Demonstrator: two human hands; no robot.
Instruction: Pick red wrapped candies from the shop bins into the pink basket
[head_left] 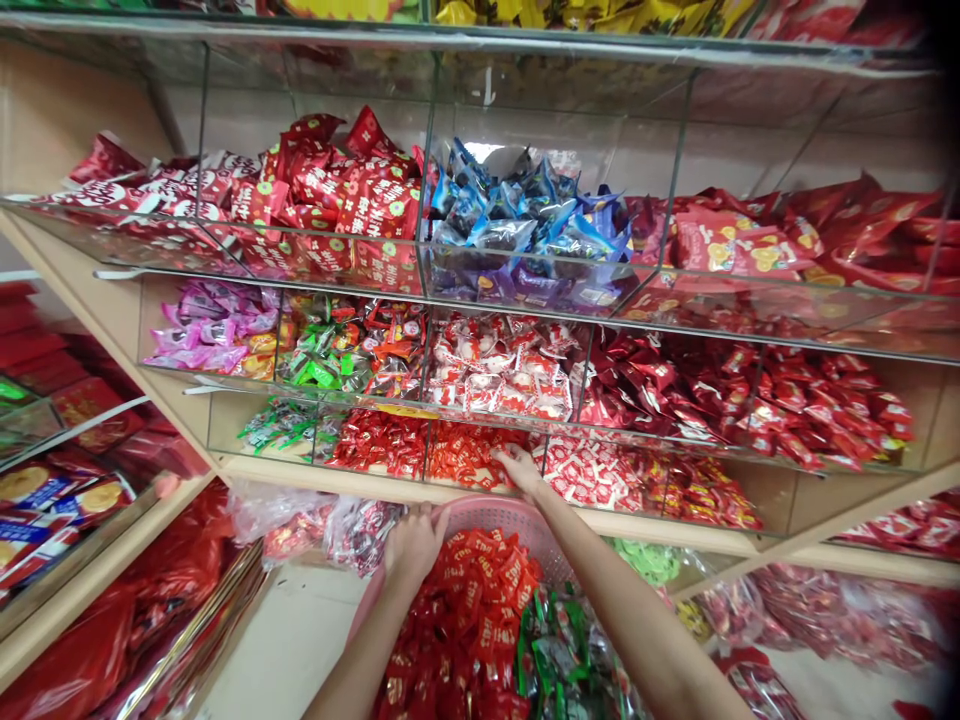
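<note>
My left hand [416, 543] is closed over the far rim of a pink plastic basket [551, 530]. In the basket lie many red wrapped candies [480, 590] and, on the right, green and dark wrapped candies [566, 650]. My right hand [520, 468] reaches past the basket to the lowest shelf, at the right side of a clear bin of small orange-red wrapped candies [457, 455]. Its fingers look stretched out and apart beside these candies; I make out nothing held in them. White-and-red wrapped candies [589, 472] fill the compartment just right of that hand.
Clear-walled shelves rise above, holding red packets [322, 185], blue packets [517, 215] and white-red sweets [499, 370]. A wooden shelf edge [300, 475] runs behind the basket. Bagged goods [360, 530] lie below it at left, near a pale flat surface [292, 640]. More red bags [847, 610] are at right.
</note>
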